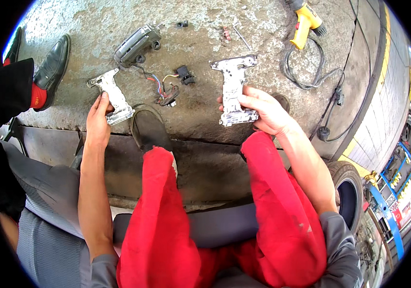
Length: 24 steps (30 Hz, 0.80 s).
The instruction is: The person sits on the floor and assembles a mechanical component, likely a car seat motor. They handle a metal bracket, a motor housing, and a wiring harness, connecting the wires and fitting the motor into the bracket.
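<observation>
My left hand (98, 116) rests on the lower end of a grey drill housing half (111, 94) lying on the concrete floor. Held up above the floor is the matching housing half (234, 89), inner side toward me, with my right hand (263, 111) gripping its base. Between the two lie the drill's motor body (137, 44), a bundle of coloured wires (163, 88) and a small black switch part (184, 74). My red trouser legs and one black shoe (148, 127) fill the lower middle.
A yellow power tool (305, 22) with a coiled black cable (311, 77) lies at the top right. Small loose parts (226, 33) sit near the top. Another person's black shoes and red socks (47, 72) stand at the left. A tyre (347, 192) is at the right.
</observation>
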{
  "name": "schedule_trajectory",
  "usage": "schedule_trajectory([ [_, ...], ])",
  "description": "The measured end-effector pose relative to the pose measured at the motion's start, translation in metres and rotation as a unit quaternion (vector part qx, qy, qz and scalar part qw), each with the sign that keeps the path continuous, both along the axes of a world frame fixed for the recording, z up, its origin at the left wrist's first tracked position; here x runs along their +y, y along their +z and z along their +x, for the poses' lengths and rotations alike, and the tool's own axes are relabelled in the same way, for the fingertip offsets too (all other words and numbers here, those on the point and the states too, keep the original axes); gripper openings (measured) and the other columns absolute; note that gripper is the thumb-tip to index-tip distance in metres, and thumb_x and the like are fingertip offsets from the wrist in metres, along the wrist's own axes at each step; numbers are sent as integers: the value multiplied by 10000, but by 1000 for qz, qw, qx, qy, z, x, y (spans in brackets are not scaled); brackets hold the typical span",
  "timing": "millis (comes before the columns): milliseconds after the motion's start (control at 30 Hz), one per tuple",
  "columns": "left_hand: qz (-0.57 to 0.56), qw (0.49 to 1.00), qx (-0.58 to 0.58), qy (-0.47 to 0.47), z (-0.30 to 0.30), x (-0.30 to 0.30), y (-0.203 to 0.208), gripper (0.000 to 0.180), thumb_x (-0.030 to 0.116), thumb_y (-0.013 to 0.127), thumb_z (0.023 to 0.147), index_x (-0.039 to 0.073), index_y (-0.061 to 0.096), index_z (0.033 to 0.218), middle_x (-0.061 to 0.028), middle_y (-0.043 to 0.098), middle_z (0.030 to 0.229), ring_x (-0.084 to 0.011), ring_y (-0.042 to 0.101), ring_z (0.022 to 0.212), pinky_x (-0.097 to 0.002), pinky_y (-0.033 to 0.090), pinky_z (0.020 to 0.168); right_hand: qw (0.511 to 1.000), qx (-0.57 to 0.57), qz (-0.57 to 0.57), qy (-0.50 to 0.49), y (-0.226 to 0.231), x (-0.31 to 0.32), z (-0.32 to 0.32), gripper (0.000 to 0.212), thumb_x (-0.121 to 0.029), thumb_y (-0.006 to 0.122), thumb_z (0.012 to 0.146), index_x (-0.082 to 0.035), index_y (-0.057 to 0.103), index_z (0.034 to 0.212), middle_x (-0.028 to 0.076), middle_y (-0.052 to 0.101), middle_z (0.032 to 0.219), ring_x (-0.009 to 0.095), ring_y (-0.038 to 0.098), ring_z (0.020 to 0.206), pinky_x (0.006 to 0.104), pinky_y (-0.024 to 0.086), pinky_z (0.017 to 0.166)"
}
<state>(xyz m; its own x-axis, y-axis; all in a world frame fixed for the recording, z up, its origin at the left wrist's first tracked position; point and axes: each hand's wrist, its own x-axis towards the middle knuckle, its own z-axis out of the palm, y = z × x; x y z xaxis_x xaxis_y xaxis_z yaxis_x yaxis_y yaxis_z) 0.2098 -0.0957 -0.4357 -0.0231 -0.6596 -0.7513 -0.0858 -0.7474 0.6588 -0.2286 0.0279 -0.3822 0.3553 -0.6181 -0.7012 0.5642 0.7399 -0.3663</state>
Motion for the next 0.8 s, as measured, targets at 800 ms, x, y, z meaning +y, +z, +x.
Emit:
schedule_trajectory([
  [800,-292,851,-296,-320,-80,32,61,387,214,818,903,20,658,1197,-130,671,1163,-293,653,1111,-402,513,970,997,-22,30,67,-17,-30,41,480,-405,509,1115,9,652,1311,149,739,1203,239,722,1068,406,580,960],
])
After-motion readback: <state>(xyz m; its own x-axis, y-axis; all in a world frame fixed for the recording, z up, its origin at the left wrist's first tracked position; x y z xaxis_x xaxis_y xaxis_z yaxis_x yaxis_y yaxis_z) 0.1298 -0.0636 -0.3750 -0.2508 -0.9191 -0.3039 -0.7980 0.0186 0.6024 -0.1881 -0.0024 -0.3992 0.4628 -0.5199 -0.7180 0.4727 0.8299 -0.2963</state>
